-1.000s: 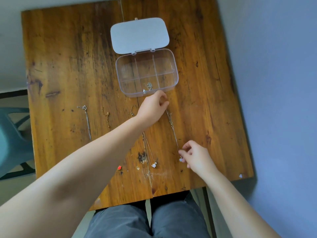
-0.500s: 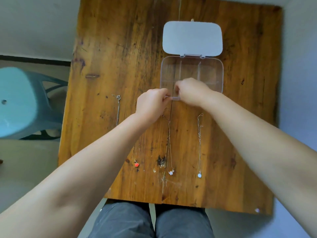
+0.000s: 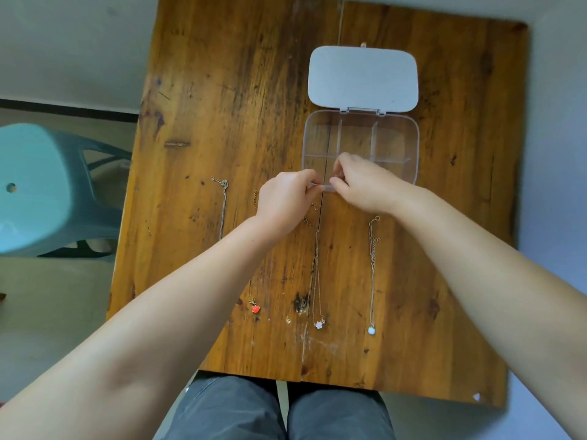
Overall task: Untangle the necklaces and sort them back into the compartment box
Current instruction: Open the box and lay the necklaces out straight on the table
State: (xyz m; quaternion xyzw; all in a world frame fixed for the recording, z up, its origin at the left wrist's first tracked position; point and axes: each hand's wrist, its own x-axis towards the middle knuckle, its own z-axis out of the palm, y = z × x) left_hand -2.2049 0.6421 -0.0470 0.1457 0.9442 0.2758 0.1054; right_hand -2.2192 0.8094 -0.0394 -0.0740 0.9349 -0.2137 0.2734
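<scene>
Four necklaces lay in a row on the counter [image 3: 197, 128]: a plain chain [image 3: 223, 211], a red-pendant necklace [image 3: 255, 309] largely hidden by the left forearm, a flower-pendant necklace [image 3: 317, 281] and a pale-bead necklace [image 3: 372, 274]. Two hands met at the near rim of the one open compartment box [image 3: 409, 144]; the left hand [image 3: 286, 201] and right hand [image 3: 362, 185] had curled fingers. I could not tell what they pinched.

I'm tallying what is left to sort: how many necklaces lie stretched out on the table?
4: a silver chain far left, the red-pendant one partly under the left arm, the flower-pendant one in the middle, the pale-pendant one right. The hands may hide another.
</scene>
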